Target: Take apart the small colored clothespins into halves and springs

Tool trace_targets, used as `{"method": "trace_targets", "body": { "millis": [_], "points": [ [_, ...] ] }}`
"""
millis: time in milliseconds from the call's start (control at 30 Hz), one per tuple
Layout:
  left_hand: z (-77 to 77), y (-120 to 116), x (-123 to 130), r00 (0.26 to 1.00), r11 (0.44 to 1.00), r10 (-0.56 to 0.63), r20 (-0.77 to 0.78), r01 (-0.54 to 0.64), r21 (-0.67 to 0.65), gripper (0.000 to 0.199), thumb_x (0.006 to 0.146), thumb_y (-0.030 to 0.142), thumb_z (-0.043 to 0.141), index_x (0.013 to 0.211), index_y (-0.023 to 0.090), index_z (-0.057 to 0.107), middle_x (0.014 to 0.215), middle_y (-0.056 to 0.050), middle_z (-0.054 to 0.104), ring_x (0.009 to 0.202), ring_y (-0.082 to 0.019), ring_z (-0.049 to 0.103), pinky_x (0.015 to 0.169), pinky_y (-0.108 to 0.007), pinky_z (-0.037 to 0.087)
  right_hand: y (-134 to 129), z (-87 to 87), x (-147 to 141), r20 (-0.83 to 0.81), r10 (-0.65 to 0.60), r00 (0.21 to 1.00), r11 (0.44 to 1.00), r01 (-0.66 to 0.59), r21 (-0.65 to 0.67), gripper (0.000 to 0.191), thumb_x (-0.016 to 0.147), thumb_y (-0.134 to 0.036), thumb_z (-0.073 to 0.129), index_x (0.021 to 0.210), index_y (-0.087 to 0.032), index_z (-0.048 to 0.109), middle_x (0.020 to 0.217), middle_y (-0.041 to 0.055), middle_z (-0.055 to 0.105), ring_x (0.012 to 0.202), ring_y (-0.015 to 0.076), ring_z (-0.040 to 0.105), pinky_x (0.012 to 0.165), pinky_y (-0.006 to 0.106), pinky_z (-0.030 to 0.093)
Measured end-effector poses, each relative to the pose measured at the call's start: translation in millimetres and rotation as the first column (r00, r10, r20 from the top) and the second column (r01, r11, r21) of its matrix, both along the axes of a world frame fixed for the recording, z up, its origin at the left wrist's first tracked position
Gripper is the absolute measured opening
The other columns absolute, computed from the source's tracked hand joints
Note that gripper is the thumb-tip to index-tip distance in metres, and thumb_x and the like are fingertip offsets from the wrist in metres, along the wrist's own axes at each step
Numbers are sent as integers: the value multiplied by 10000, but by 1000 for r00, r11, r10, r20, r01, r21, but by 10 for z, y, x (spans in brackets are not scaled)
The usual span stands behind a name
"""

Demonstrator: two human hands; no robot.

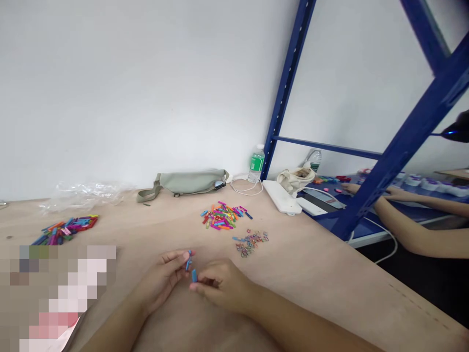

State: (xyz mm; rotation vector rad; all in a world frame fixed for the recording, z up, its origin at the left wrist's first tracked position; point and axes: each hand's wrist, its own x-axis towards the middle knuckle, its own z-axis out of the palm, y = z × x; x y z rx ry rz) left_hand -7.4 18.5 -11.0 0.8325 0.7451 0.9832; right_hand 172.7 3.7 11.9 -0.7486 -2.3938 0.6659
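Observation:
Between the thumb and fingers of my left hand [166, 276] is a blue clothespin half [188, 263], with what looks like a small metal spring on it. My right hand [229, 288] pinches a second blue clothespin half [194, 276], held upright just beside the first and apart from it. Beyond my hands lies a heap of loose coloured clothespin halves [222, 217]. Nearer and to the right is a scatter of small metal springs [251, 244] with a blue piece at its edge. At the left sits another pile of coloured clothespins [68, 230].
A grey-green waist bag [190, 182], crumpled clear plastic [80, 193] and a water bottle [256, 165] stand along the wall. A white power bank-like box [281, 197] lies near a blue metal frame [289, 83]. Past it, another person's hands [397, 193] are over a blue table.

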Motion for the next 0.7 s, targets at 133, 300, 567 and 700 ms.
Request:
{"method": "trace_targets", "body": {
  "millis": [133, 300, 567, 700],
  "points": [
    [-4, 4, -5, 999, 1000, 5, 46, -5, 11, 228, 667, 249, 642, 861, 133, 670, 662, -34, 633, 643, -122, 535, 661, -249, 405, 9, 7, -2, 55, -97, 994, 994, 94, 50, 218, 804, -286, 447, 644, -148, 498, 569, -14, 503, 522, 83, 433, 512, 184, 334],
    [1, -4, 7, 997, 999, 39, 70, -41, 25, 223, 671, 251, 637, 853, 124, 662, 708, -46, 636, 673, -130, 550, 664, -249, 412, 12, 49, 39, 150, -243, 958, 970, 239, 44, 209, 779, -236, 449, 590, -149, 439, 547, -31, 472, 512, 73, 388, 483, 180, 266],
    [-36, 21, 16, 986, 998, 57, 154, -56, -14, 155, 683, 231, 624, 809, 140, 628, 713, -29, 619, 644, -121, 569, 640, -245, 430, 397, 228, 195, 300, -457, 837, 889, 436, 136, 250, 760, -298, 491, 563, -145, 475, 538, -10, 502, 500, 87, 396, 461, 206, 200],
    [-22, 19, 21, 986, 998, 68, 151, -66, -21, 163, 682, 242, 625, 814, 147, 605, 708, -25, 613, 635, -126, 569, 636, -256, 436, 712, 397, 165, 266, -500, 824, 866, 477, 151, 284, 790, -283, 464, 548, -140, 501, 528, 8, 506, 481, 90, 400, 464, 215, 221]
  ]
}}
